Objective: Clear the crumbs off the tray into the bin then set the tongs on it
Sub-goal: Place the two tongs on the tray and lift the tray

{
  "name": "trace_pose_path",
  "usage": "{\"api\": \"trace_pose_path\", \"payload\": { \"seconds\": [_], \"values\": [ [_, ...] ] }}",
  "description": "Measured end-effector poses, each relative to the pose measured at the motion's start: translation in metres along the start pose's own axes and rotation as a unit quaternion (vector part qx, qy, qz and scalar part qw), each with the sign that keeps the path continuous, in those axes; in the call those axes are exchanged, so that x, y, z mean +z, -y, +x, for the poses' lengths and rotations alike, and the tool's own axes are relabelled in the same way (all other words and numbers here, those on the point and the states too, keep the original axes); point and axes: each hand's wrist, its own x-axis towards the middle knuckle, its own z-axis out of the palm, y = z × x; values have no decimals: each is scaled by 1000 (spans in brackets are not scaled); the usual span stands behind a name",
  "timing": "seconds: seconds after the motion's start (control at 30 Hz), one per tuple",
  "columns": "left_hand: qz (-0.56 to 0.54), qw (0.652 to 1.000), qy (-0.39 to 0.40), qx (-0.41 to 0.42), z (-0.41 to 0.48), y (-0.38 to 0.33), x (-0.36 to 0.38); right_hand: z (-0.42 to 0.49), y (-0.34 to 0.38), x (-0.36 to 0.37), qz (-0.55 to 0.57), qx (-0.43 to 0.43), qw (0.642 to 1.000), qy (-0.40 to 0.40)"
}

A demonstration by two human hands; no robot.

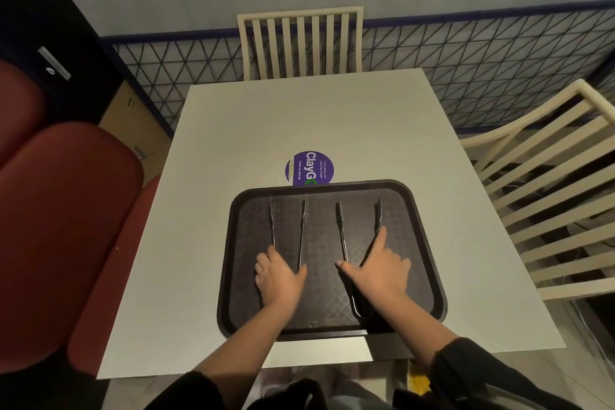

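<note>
A dark tray (426,243) lies on the near half of a white table (299,120). Two metal tongs lie on it, tips pointing away from me. My left hand (278,280) grips the hinge end of the left tongs (302,236), fingers on one arm and thumb against the other. My right hand (379,270) holds the right tongs (341,233), index finger stretched along the right arm and thumb at the left arm; their hinge (361,313) shows below my wrist. A few pale specks (312,323) sit at the tray's near rim. No bin is plainly visible.
A round purple sticker (309,168) is on the table just beyond the tray. Cream slatted chairs stand at the far side (301,40) and the right (549,183). A red padded bench (66,210) runs along the left. Something yellow (419,379) lies below the table's near edge.
</note>
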Motion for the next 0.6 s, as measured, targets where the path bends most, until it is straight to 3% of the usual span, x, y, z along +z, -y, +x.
{"api": "trace_pose_path", "payload": {
  "seconds": [0.13, 0.33, 0.6],
  "values": [
    [-12, 1000, 11, 6, -2, 5, -3, -6, -5, -1, -2, -20, 1000, -5],
    [-69, 997, 28, 25, 2, 12, -17, -13, -18, 0, 94, -66, 993, 15],
    [-1, 993, 113, 29, 17, 6, -21, -17, -19, -5, 40, -56, 996, 57]
  ]
}}
